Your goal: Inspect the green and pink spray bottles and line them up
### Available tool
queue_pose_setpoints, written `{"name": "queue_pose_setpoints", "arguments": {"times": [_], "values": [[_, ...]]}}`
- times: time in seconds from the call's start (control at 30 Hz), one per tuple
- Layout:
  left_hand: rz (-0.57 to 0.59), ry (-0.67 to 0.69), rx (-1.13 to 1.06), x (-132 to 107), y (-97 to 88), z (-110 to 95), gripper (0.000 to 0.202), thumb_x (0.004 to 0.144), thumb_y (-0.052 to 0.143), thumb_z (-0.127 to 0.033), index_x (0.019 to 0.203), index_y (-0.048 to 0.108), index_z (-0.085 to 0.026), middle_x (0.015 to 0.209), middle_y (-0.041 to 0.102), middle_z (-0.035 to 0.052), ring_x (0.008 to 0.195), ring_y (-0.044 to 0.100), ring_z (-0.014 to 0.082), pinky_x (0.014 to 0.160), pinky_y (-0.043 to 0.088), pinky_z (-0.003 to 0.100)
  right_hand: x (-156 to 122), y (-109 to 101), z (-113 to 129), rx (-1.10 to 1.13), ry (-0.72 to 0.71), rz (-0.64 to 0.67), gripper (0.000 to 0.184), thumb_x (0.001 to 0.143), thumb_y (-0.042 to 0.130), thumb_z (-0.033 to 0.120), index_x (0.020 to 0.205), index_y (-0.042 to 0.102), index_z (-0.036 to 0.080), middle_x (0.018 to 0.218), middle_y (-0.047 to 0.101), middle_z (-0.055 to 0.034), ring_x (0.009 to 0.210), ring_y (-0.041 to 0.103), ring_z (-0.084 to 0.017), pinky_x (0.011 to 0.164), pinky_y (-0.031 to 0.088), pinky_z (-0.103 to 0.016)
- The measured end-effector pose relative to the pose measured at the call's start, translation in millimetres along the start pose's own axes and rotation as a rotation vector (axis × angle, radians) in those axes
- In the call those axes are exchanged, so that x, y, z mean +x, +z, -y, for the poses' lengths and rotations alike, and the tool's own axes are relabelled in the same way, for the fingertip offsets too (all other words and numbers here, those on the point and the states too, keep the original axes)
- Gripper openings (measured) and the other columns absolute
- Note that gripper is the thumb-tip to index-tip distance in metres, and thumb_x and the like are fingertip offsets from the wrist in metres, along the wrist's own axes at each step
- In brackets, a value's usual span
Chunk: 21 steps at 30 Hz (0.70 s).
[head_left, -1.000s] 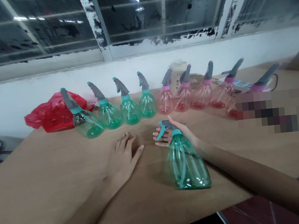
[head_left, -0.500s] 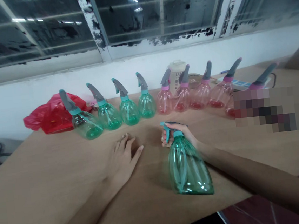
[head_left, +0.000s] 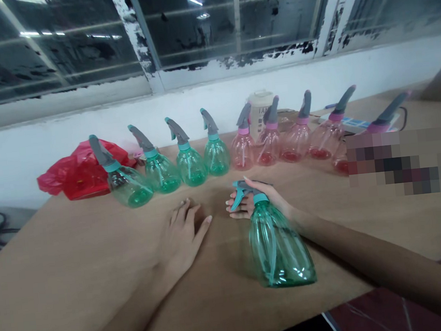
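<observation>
A green spray bottle stands on the wooden table in front of me. My right hand is wrapped round its neck and grey spray head, fingers resting by the teal trigger. My left hand lies flat on the table to the left of the bottle, fingers stretched out, holding nothing. Behind them a row of bottles runs along the wall: several green spray bottles on the left, several pink spray bottles on the right.
A crumpled red plastic bag lies at the back left. A white jar stands behind the pink bottles. Cables and flat items sit at the far right. The table's near edge drops off at the lower right.
My right hand squeezed the trigger half a second ago and has let it out again; its fingers are looser now. The bottle and my left hand have stayed in place.
</observation>
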<state>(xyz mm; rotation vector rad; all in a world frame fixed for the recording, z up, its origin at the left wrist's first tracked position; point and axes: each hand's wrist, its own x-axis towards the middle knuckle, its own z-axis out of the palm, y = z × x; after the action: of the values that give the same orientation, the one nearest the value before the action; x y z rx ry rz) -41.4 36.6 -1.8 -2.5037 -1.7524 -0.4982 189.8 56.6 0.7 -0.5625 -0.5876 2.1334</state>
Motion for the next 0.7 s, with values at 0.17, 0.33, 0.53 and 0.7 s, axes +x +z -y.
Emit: {"name": "queue_pose_setpoints", "arguments": {"times": [0.17,0.33,0.53,0.7], "values": [[-0.011,-0.003,-0.019,0,-1.0,-1,0.049,0.091,0.032,-0.052,0.116,0.055,-0.017,0.134,0.047,0.0124,0.124,0.041,0.0282,0.103,0.032,0.048,1,-1,0,-0.041,-0.011,0.007,0.036,0.085,0.049,0.048,0.087,0.061,0.015,0.082,0.068,-0.0104,0.088,0.065,-0.023,0.085,0.050,-0.043],[0.017,-0.013,-0.015,0,-2.4,-2,0.049,0.092,0.032,-0.051,0.116,0.054,-0.015,0.136,0.045,0.0126,0.125,0.040,0.0281,0.103,0.032,0.048,1,-1,0,-0.028,-0.005,0.009,0.036,0.084,0.050,0.048,0.086,0.061,0.014,0.082,0.068,-0.0103,0.088,0.065,-0.021,0.087,0.049,-0.040],[0.026,0.015,-0.036,-4,-4.1,-9,0.047,0.093,0.030,-0.049,0.117,0.054,-0.016,0.134,0.047,0.0107,0.126,0.038,0.0258,0.105,0.030,0.045,-1,1,-2,-0.019,-0.013,0.010,0.032,0.085,0.051,0.045,0.086,0.061,0.014,0.082,0.068,-0.0091,0.088,0.066,-0.021,0.085,0.049,-0.041],[0.053,-0.010,-0.127,-7,-10.4,-21,0.044,0.093,0.030,-0.046,0.114,0.055,-0.018,0.134,0.047,0.0091,0.125,0.041,0.0258,0.104,0.031,0.046,-2,8,-5,-0.031,-0.046,0.010,0.031,0.082,0.055,0.044,0.086,0.061,0.013,0.080,0.068,-0.0091,0.085,0.066,-0.022,0.084,0.051,-0.041]]}}
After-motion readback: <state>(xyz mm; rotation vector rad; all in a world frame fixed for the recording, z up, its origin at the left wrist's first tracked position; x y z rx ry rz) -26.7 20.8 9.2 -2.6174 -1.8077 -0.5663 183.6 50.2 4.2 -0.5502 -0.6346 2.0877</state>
